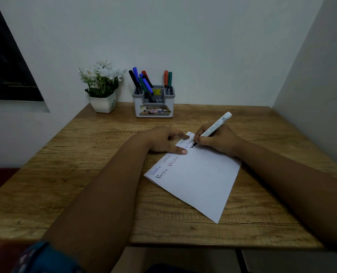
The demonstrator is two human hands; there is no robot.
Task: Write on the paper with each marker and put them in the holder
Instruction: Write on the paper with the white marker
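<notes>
Writing with black-tipped marker (212,128) on paper (197,180), right hand (215,139) pinching barrel, grip closed round marker, tip touching sheet beside fresh black stroke. Left hand (166,140) pressing flat, fingers straight, pinning paper's far corner. Paper lying angled mid-desk (75,164), lines of coloured words along its left edge. Holder (153,104) standing at desk's far edge, several markers already inside, beside flower pot (102,103). Risk: paper skidding if left hand is lifting early; wet ink smearing under right palm; uncapped tip staining desk.
</notes>
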